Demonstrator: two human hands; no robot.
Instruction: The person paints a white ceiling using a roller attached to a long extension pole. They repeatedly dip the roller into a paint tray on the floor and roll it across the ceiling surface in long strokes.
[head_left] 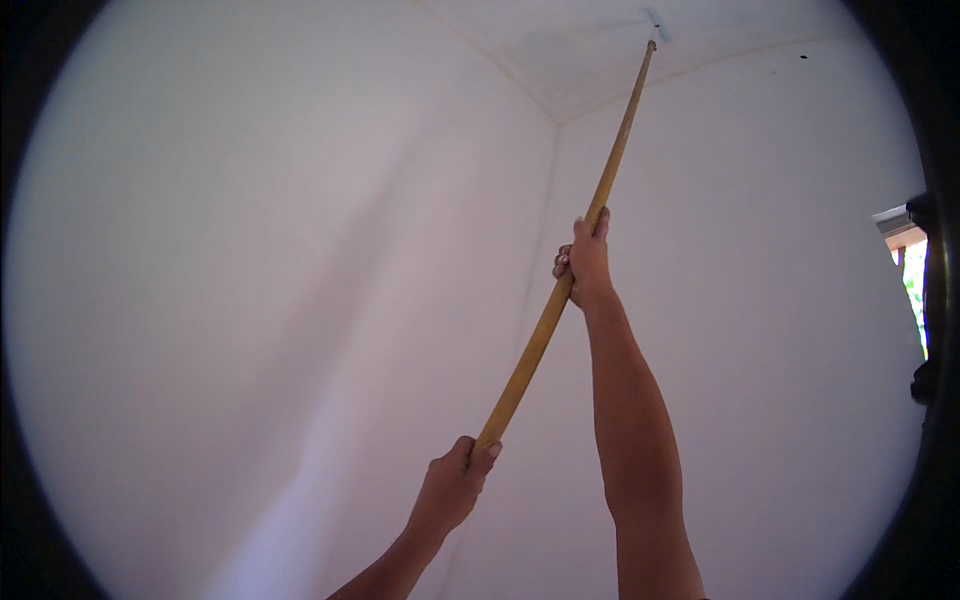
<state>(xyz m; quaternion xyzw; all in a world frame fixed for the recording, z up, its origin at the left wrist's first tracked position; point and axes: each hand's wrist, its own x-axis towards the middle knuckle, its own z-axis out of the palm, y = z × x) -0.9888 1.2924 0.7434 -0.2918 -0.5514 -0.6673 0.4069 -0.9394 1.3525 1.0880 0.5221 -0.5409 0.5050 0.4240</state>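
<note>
long pole (528, 365), yellow-brown, looks like wood or bamboo. it slants up from the person's hands toward the ceiling (560, 60), near a corner of the room. at its top sits a small pale head (660, 27), perhaps a roller, too blurred to be sure; whether it touches the ceiling i cannot tell.

left hand (455, 485): low, closed round the bottom of the visible pole, thumb on the right side. no pole shows below the fist, so this seems to be the butt end. right hand (585, 265): higher up, arm stretched, wrapped round the shaft, finger ends showing on its left side. a good gap of bare pole lies between the two.

handling, my judgement: not heavy as such, but top-heavy at this reach, since both grips are well below the head. stiff enough to push with, maybe a little whippy; the curve i see could be partly the lens. surface looks dry and fairly smooth, so sweaty palms might slide. head end likely the weak spot, at the joint.

best hold: about as now, hands well apart, the low one steering the butt, the upper one bearing the weight. avoid gripping near the thin top.
</note>
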